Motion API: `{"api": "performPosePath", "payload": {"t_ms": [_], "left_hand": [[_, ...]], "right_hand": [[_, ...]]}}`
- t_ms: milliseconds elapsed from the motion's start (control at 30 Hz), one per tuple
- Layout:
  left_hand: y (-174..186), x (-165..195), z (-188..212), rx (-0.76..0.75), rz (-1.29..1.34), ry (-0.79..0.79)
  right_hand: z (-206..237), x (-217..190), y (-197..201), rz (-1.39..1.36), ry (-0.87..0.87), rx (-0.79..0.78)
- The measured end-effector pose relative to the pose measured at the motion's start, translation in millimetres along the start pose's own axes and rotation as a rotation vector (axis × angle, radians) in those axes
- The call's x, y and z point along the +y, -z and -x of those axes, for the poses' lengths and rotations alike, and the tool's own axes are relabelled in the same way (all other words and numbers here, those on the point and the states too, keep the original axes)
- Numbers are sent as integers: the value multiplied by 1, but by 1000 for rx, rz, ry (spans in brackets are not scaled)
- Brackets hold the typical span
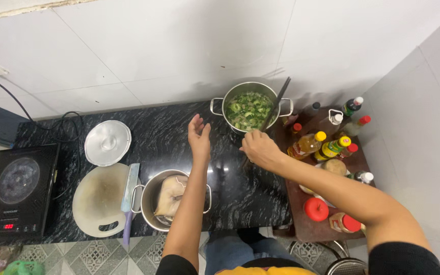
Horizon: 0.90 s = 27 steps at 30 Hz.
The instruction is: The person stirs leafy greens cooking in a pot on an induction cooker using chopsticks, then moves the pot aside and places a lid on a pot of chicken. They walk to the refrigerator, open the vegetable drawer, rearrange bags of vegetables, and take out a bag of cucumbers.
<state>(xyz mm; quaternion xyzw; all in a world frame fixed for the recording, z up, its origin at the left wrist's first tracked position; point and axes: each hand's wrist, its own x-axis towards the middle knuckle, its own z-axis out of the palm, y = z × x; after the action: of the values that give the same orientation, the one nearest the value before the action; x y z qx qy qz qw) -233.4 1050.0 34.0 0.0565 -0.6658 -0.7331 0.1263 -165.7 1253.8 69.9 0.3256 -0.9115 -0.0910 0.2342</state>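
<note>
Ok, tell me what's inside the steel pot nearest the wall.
The steel pot holds chopped green vegetables in liquid, with dark chopsticks reaching in from the right hand. The greens cover the pot's bottom and anything beneath them.

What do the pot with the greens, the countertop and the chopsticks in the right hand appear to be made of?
The pot looks like stainless steel: bright, mirror-like wall and riveted loop handles. The countertop appears to be polished black stone with white veining and glare spots, possibly granite. The chopsticks in the right hand are dark and matte, wood or plastic; I cannot tell which.
</note>
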Motion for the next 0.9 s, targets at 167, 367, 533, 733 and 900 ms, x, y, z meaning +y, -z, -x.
{"api": "performPosePath", "payload": {"t_ms": [167,367,533,733,900], "left_hand": [[8,-5,11,5,26,-32],[21,4,15,-6,-7,41],[42,17,11,-10,5,45],[79,26,11,-35,-13,37],[123,28,9,-41,-22,42]], "right_hand": [[-17,-3,-50,82,25,-147],[-60,-1,-44,157,-58,-136],[-87,-12,-25,233,-31,-149],[-107,-32,-6,269,-68,-141],[-119,-56,8,337,-143,-170]]}}
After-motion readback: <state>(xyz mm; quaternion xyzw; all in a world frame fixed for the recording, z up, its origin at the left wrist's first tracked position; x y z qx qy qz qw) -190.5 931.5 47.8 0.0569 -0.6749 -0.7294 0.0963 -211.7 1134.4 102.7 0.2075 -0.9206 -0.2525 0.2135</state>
